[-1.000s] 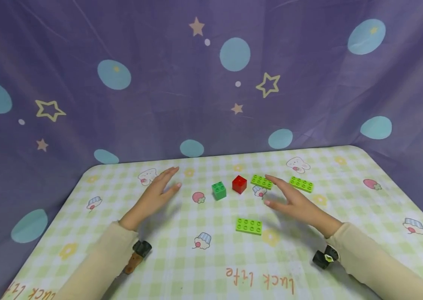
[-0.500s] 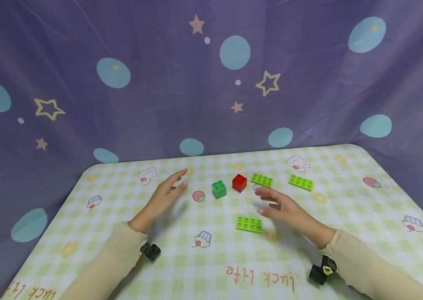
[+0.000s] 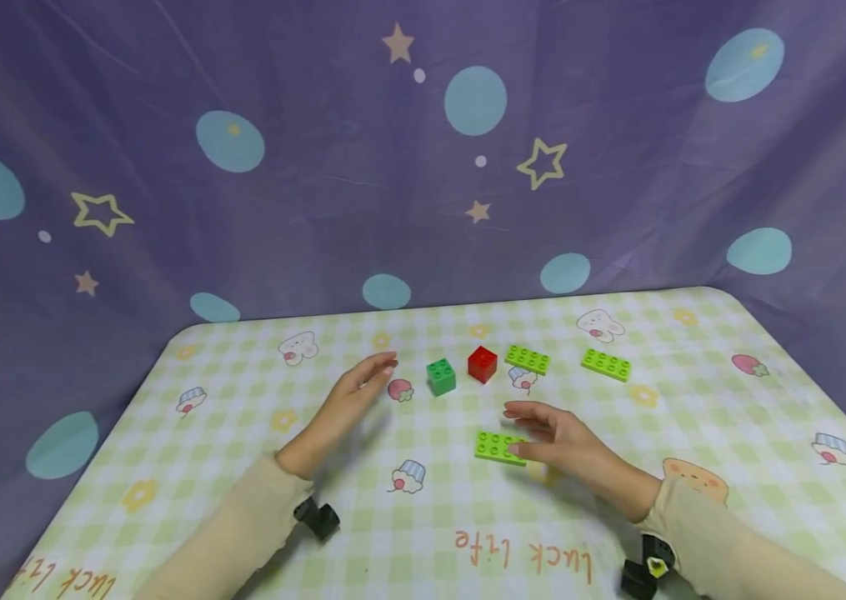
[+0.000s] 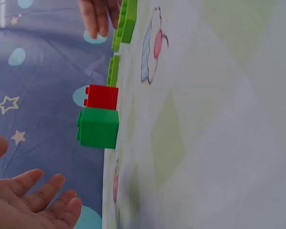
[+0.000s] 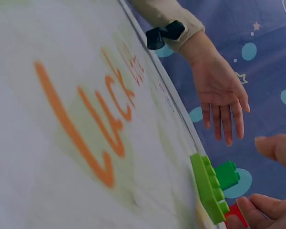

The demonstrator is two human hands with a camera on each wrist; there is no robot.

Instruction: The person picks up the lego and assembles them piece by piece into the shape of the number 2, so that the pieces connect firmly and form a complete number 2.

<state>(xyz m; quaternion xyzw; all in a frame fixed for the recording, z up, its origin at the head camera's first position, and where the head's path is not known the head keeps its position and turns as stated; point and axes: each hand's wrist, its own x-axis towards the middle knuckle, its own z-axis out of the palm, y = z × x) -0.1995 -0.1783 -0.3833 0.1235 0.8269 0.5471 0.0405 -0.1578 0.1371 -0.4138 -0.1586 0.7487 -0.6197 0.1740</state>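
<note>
My right hand (image 3: 561,437) hovers at the right end of the nearest lime-green building block (image 3: 496,447), a flat one with two rows of studs. Its thumb overlaps that block in the head view, and its fingers are loosely bent with nothing between them. My left hand (image 3: 351,396) is held over the cloth, left of a green cube-shaped block (image 3: 441,377), fingers extended and holding nothing. Beside the green block stands a red block (image 3: 483,365). In the left wrist view the green block (image 4: 99,128) and the red block (image 4: 102,97) appear beyond the left hand's fingers (image 4: 52,198).
Two more flat lime-green blocks lie farther back: one (image 3: 528,359) right of the red block, another (image 3: 606,365) farther right. A checked cloth (image 3: 423,533) with printed pictures covers the table. Behind its far edge hangs a purple curtain (image 3: 317,183).
My right hand has come down and toward me, from near the back lime-green block to the nearest one. My left hand has moved right, closer to the green block. The blocks have stayed put.
</note>
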